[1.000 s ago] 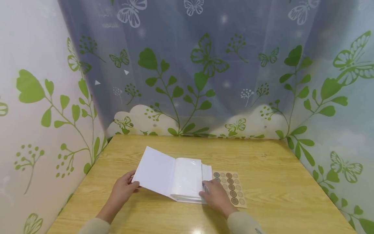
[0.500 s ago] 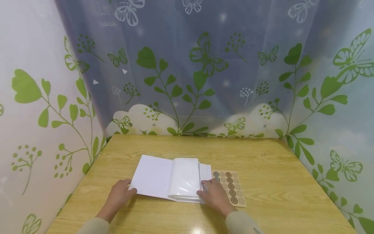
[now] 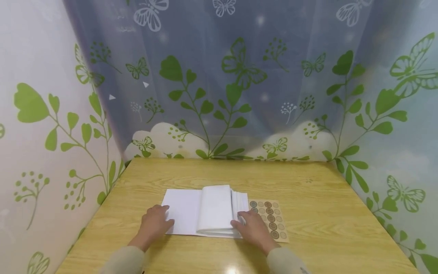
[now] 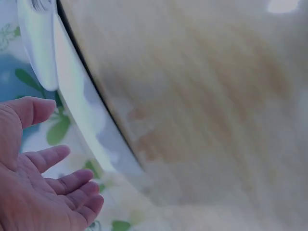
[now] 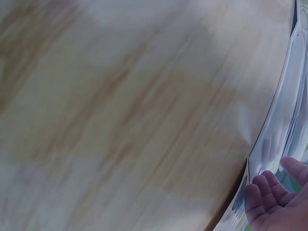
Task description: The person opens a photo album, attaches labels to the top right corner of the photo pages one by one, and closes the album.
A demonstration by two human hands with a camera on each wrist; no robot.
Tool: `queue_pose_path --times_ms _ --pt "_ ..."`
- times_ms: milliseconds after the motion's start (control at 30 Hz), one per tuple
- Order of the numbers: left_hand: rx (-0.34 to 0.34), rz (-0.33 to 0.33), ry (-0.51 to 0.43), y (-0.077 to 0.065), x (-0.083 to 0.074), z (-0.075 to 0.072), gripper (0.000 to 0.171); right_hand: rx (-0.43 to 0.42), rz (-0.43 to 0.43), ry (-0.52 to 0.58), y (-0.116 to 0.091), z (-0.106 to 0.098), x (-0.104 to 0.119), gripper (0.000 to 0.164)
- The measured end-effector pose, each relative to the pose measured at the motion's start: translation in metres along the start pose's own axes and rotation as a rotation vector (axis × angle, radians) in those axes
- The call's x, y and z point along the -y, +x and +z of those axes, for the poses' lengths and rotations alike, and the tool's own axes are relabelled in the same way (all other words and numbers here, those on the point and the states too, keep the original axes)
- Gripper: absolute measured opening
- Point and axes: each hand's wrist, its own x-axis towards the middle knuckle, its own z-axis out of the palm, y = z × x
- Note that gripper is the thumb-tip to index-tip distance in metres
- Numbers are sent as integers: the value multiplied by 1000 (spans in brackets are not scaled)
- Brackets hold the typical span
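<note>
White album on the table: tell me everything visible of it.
The white album lies open on the wooden table. Its plain cover is spread leftward; a slightly curved block of paper- or plastic-looking pages rises beside it, with further white layers rightward. The left hand overlaps the cover's edge, contact unclear; the right hand seems to rest on the right side.

Brown sheet (image 3: 278, 220) partly hidden by right hand (image 3: 254, 228)

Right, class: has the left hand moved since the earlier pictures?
Yes: in the head view, the left hand shifted rightward, toward the unmoved sticker sheet.
</note>
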Motion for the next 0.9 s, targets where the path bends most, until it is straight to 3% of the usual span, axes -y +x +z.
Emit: queue_pose_path --times_ms 200,367,633,900 --pt "-53 137 -52 9 -26 12 47 -44 -41 7 3 -2 -2 39" --pt "-38 219 -123 14 -48 25 57 -66 -53 34 6 -3 -3 35" --pt "11 330 -18 13 -73 44 86 -44 -58 59 7 -1 -4 35" --pt "21 344 48 9 -80 55 100 -22 -63 59 8 4 -1 38"
